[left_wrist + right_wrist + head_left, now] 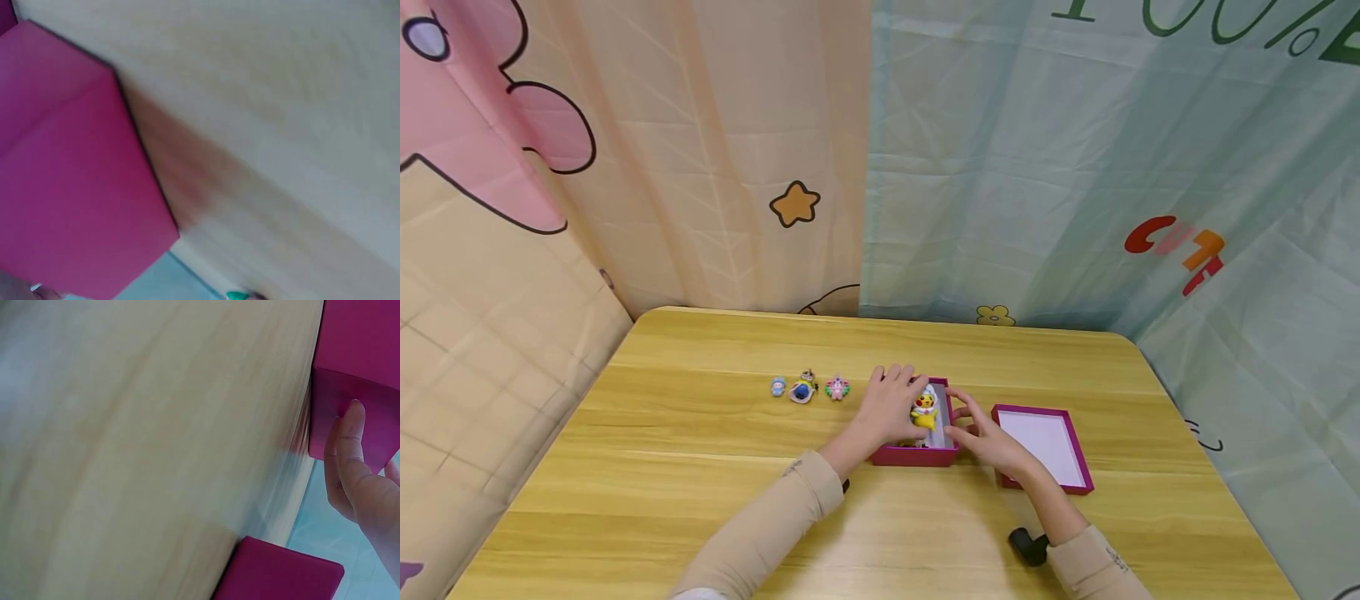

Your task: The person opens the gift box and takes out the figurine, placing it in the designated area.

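Note:
My left hand lies over the left part of a magenta box, its fingers spread toward the far rim. A yellow figurine with a white hood shows inside the box, between that hand's forefinger and thumb. At the box's right wall is my right hand, thumb near the rim, fingers loosely bent. In the right wrist view the fingertips of this hand touch the box's side. The left wrist view shows the box wall large, without the left fingers' grip.
Left of the box stand three small toys: a blue one, a figure with a dark blue part and a pink one. The magenta-rimmed lid lies right, white inside up, under the right forearm. Curtains hang behind the wooden table.

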Demonstrator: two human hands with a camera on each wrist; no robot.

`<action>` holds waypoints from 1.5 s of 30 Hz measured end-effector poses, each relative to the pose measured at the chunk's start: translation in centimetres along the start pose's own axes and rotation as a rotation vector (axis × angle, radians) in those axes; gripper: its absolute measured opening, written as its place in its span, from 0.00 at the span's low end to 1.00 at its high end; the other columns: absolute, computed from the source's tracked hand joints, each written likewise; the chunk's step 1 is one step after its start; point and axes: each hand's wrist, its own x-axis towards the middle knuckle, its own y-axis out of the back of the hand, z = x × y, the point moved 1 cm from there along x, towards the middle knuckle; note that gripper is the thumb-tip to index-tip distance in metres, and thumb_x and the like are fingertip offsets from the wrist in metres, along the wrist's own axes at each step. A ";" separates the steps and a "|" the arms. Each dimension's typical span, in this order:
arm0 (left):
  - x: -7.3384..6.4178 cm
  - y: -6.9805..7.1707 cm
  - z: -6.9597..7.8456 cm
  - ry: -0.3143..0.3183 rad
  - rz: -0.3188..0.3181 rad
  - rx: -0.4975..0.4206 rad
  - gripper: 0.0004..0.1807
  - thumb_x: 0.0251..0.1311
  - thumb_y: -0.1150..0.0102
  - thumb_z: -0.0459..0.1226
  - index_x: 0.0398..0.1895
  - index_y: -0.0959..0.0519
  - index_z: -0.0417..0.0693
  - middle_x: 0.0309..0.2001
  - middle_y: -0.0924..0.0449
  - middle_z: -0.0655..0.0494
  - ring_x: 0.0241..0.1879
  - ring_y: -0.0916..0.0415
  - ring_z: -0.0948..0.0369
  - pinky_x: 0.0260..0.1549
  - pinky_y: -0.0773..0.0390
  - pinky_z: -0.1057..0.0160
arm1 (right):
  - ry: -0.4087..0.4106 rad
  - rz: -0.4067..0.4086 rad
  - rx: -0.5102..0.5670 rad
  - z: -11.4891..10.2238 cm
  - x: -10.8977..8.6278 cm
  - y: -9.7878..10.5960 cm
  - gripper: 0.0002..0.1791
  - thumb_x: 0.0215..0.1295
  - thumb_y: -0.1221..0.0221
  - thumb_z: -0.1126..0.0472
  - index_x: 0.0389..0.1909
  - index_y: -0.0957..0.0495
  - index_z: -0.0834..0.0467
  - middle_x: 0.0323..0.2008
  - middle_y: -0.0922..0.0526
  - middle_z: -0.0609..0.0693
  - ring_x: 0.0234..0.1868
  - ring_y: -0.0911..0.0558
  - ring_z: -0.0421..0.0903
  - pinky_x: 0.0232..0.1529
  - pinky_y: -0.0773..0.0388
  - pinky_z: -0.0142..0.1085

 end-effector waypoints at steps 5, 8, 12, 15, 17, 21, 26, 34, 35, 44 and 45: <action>-0.4 0.7 -1.1 0.002 0.024 -0.016 0.43 0.37 0.44 0.69 0.57 0.35 0.59 0.52 0.32 0.56 0.49 0.37 0.57 0.49 0.37 0.55 | 0.015 -0.015 0.005 -0.2 -0.2 0.1 0.36 0.64 0.47 0.53 0.68 0.53 0.46 0.56 0.37 0.62 0.50 0.30 0.55 0.50 0.29 0.47; -0.7 1.0 -1.7 0.007 0.030 -0.026 0.43 0.37 0.44 0.69 0.57 0.35 0.59 0.51 0.32 0.56 0.49 0.37 0.57 0.49 0.36 0.55 | 0.015 -0.026 0.011 -1.1 -0.6 0.1 0.36 0.65 0.47 0.55 0.69 0.54 0.49 0.56 0.38 0.63 0.50 0.30 0.56 0.50 0.30 0.47; -1.1 1.5 -2.6 0.023 0.023 -0.046 0.44 0.37 0.45 0.70 0.57 0.34 0.58 0.52 0.32 0.54 0.50 0.37 0.55 0.49 0.37 0.53 | 0.008 -0.028 0.013 -2.1 -1.0 0.0 0.35 0.65 0.48 0.59 0.69 0.55 0.53 0.56 0.38 0.65 0.50 0.30 0.57 0.50 0.30 0.48; -1.4 1.7 -3.4 0.035 0.017 -0.072 0.44 0.37 0.43 0.69 0.58 0.34 0.57 0.53 0.32 0.53 0.51 0.37 0.54 0.51 0.38 0.51 | 0.006 -0.015 0.003 -1.2 -0.6 0.0 0.35 0.65 0.48 0.58 0.69 0.54 0.51 0.56 0.38 0.64 0.51 0.31 0.56 0.50 0.30 0.48; -1.6 1.9 -3.9 0.044 0.018 -0.086 0.44 0.38 0.42 0.67 0.59 0.34 0.56 0.53 0.32 0.52 0.52 0.37 0.54 0.52 0.39 0.50 | 0.007 -0.008 0.006 -0.3 -0.2 0.0 0.36 0.64 0.47 0.57 0.68 0.54 0.48 0.56 0.37 0.62 0.51 0.31 0.56 0.51 0.30 0.48; -2.1 2.1 -5.0 0.070 0.028 -0.100 0.45 0.37 0.41 0.67 0.58 0.34 0.55 0.53 0.32 0.51 0.52 0.37 0.53 0.52 0.39 0.49 | 0.013 -0.003 0.016 0.0 -0.1 -0.1 0.35 0.64 0.46 0.56 0.68 0.53 0.46 0.55 0.37 0.61 0.51 0.30 0.55 0.51 0.30 0.48; -2.8 2.6 -6.3 0.095 0.059 -0.116 0.46 0.34 0.41 0.69 0.55 0.33 0.54 0.48 0.32 0.51 0.48 0.36 0.52 0.49 0.39 0.50 | 0.007 0.005 0.023 0.0 -0.1 -0.1 0.35 0.64 0.46 0.57 0.68 0.52 0.45 0.54 0.36 0.59 0.51 0.30 0.54 0.51 0.29 0.47; -4.6 2.5 -8.8 0.155 0.084 -0.122 0.41 0.35 0.39 0.61 0.55 0.32 0.53 0.45 0.31 0.52 0.46 0.36 0.53 0.47 0.38 0.50 | 0.019 0.002 0.014 0.0 0.0 0.0 0.35 0.64 0.46 0.57 0.68 0.52 0.44 0.54 0.36 0.60 0.51 0.31 0.55 0.51 0.29 0.47; -4.8 2.5 -9.2 0.163 0.088 -0.130 0.41 0.35 0.38 0.60 0.55 0.32 0.53 0.44 0.31 0.52 0.45 0.36 0.52 0.47 0.38 0.50 | 0.023 -0.003 0.014 0.0 0.0 0.0 0.35 0.64 0.47 0.56 0.68 0.53 0.45 0.54 0.37 0.60 0.52 0.31 0.55 0.51 0.30 0.47; -7.0 2.0 -12.9 0.210 0.105 -0.129 0.42 0.33 0.34 0.59 0.54 0.32 0.50 0.42 0.33 0.50 0.43 0.36 0.49 0.47 0.40 0.47 | 0.034 -0.035 0.024 -0.9 -0.5 0.1 0.35 0.65 0.48 0.59 0.69 0.55 0.51 0.56 0.39 0.64 0.55 0.35 0.58 0.52 0.31 0.47; -7.3 2.0 -13.3 0.210 0.107 -0.129 0.42 0.33 0.33 0.59 0.54 0.32 0.50 0.41 0.33 0.50 0.43 0.36 0.49 0.47 0.40 0.47 | 0.035 -0.038 0.027 -1.2 -0.6 0.1 0.35 0.65 0.48 0.60 0.69 0.55 0.52 0.56 0.39 0.65 0.55 0.34 0.58 0.51 0.31 0.47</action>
